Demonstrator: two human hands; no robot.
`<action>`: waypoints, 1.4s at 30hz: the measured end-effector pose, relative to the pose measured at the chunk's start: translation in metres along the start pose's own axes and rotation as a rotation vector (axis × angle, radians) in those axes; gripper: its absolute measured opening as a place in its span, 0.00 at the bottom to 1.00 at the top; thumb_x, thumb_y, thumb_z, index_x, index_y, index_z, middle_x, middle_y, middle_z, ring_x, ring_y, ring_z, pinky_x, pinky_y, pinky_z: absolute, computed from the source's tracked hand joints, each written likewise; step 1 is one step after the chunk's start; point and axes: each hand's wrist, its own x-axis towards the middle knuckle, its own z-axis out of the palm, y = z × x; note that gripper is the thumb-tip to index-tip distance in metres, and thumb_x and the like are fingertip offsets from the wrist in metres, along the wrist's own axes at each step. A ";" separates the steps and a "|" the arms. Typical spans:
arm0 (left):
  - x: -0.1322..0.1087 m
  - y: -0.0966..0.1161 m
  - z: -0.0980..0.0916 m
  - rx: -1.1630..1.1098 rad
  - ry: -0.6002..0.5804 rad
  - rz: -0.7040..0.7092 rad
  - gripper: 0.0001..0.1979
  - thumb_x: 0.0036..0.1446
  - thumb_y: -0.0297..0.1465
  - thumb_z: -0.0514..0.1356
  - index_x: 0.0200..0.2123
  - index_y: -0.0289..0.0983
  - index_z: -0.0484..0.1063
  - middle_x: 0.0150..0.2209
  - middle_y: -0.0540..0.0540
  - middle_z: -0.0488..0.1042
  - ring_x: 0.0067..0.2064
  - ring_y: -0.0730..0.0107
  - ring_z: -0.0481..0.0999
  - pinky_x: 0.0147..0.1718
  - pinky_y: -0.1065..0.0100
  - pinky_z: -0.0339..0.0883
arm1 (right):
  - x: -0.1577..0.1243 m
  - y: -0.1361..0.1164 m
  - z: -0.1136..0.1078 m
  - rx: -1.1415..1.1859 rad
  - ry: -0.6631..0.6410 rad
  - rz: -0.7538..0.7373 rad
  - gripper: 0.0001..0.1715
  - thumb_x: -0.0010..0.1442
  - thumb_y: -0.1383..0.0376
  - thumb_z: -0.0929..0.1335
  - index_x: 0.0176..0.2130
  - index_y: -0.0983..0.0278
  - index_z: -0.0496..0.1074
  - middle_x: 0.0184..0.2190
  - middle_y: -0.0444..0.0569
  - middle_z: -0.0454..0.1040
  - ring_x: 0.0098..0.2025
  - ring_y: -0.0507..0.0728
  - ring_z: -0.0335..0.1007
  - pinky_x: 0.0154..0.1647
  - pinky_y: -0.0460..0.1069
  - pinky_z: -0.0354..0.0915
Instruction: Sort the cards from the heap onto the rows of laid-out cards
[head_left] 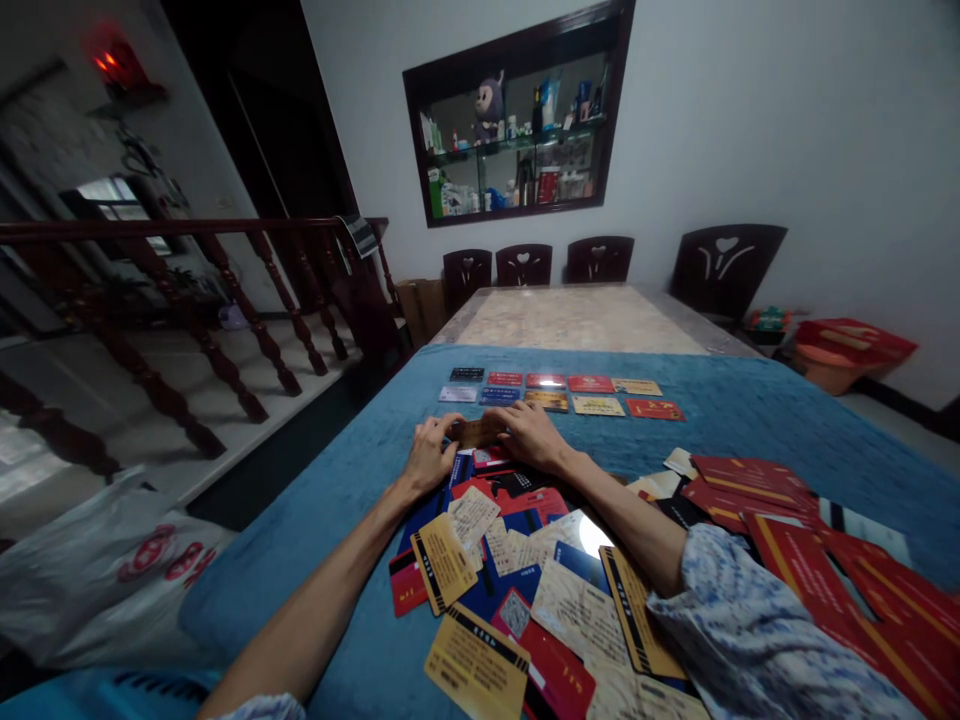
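Observation:
My left hand [433,449] and my right hand [528,434] grip the two ends of one brown-gold card [478,432], fingers closed on its edges. The card is tilted up just in front of two rows of laid-out cards. In the far row lie a black card [467,375], red cards and a pale gold card [637,387]. A silver card [457,394], a blue card [499,396] and others form the near row. Below my hands spreads a loose pile of overlapping cards, among them a gold card [477,660] and a red card [559,665].
A blue cloth [360,440] covers the near part of the table [577,315]. Red card sleeves [757,485] are heaped at the right, partly behind my right sleeve. Dark chairs [600,258] line the far end, and a wooden railing [225,300] runs along the left.

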 end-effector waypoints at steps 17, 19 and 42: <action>0.004 -0.001 0.004 -0.007 0.069 -0.034 0.22 0.58 0.22 0.56 0.56 0.39 0.69 0.48 0.43 0.76 0.48 0.60 0.73 0.53 0.57 0.63 | 0.001 -0.005 -0.009 0.028 0.002 -0.006 0.32 0.58 0.64 0.69 0.61 0.65 0.65 0.51 0.58 0.74 0.52 0.63 0.63 0.50 0.56 0.56; 0.005 -0.001 0.004 -0.006 0.072 -0.035 0.22 0.58 0.22 0.56 0.56 0.39 0.69 0.48 0.43 0.76 0.48 0.60 0.73 0.53 0.56 0.63 | 0.002 -0.005 -0.010 0.010 -0.006 -0.001 0.33 0.57 0.64 0.70 0.61 0.65 0.65 0.51 0.58 0.73 0.52 0.64 0.63 0.50 0.57 0.56; 0.037 0.033 -0.012 0.193 -0.056 0.156 0.31 0.54 0.25 0.60 0.62 0.39 0.63 0.53 0.38 0.73 0.54 0.50 0.65 0.53 0.50 0.59 | 0.006 0.018 -0.051 -0.236 -0.010 0.008 0.31 0.58 0.59 0.70 0.59 0.62 0.67 0.53 0.61 0.69 0.53 0.68 0.58 0.47 0.58 0.55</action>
